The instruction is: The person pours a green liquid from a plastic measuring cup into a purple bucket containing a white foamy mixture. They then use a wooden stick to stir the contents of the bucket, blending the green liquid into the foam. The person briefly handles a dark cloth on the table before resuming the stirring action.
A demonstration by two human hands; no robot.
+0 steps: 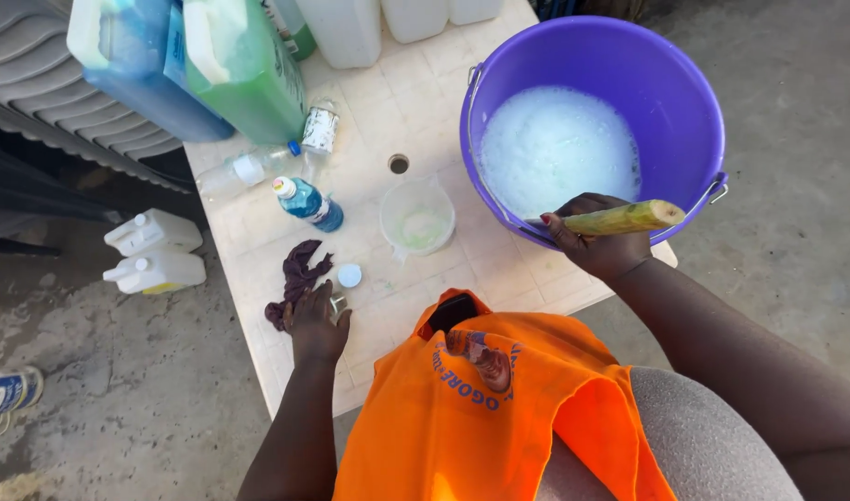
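Here the right hand is closed around a pale green stick whose lower end dips into a purple bucket of foamy white liquid at the table's right edge. The left hand rests open near the front edge, touching a dark cloth. Foam suggests mixing is well underway.

Right hand on stick over foamy purple bucket
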